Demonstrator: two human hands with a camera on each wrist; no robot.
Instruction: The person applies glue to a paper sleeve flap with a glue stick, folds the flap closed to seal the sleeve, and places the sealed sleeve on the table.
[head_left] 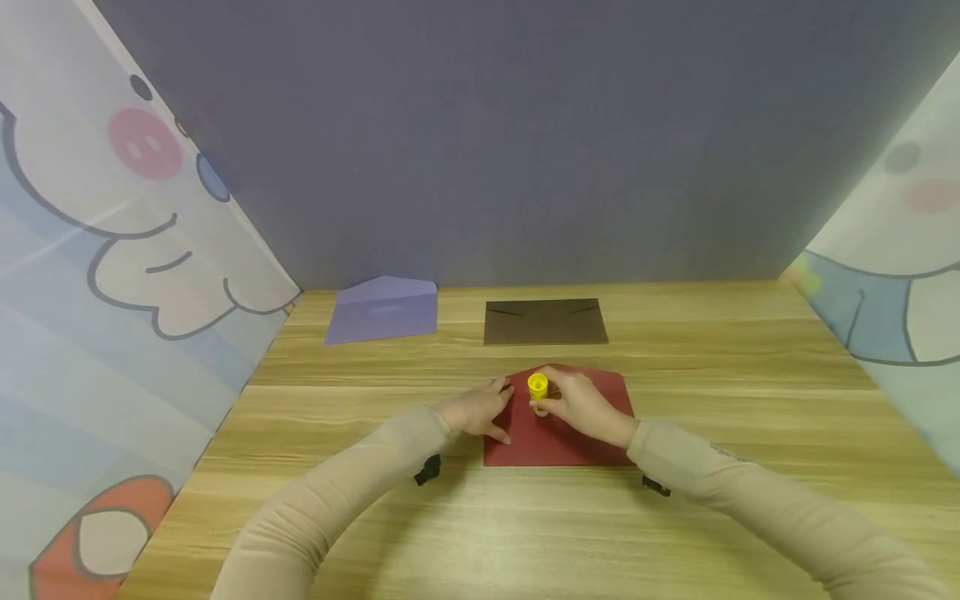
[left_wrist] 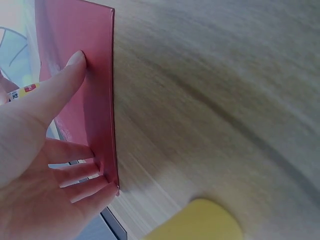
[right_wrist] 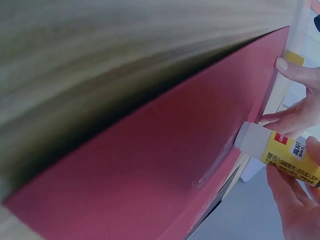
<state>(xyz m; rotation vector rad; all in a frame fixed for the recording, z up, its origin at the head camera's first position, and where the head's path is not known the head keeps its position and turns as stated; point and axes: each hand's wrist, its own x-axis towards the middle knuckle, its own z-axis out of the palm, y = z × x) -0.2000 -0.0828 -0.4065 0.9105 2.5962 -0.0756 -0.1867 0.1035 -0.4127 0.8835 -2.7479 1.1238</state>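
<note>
A red envelope (head_left: pixel 555 446) lies on the wooden table with its flap spread away from me. My left hand (head_left: pixel 476 408) rests on its left side, fingers spread and fairly straight; in the left wrist view the thumb (left_wrist: pixel 75 70) and fingertips touch the red paper. In my right hand (head_left: pixel 588 408) I hold a yellow glue stick (head_left: pixel 537 386), pinched between thumb and fingers. Its white end (right_wrist: pixel 250 139) points down and meets the envelope near the flap fold. A shiny glue streak (right_wrist: pixel 216 167) trails from it in the right wrist view.
Behind the red envelope lie a lavender envelope (head_left: pixel 384 315), flap raised, and a dark brown envelope (head_left: pixel 546 323). A grey panel (head_left: pixel 525 150) borders the table's far edge; cartoon-printed sheets hang at both sides. A yellow rounded thing (left_wrist: pixel 200 225) shows low in the left wrist view, its kind unclear.
</note>
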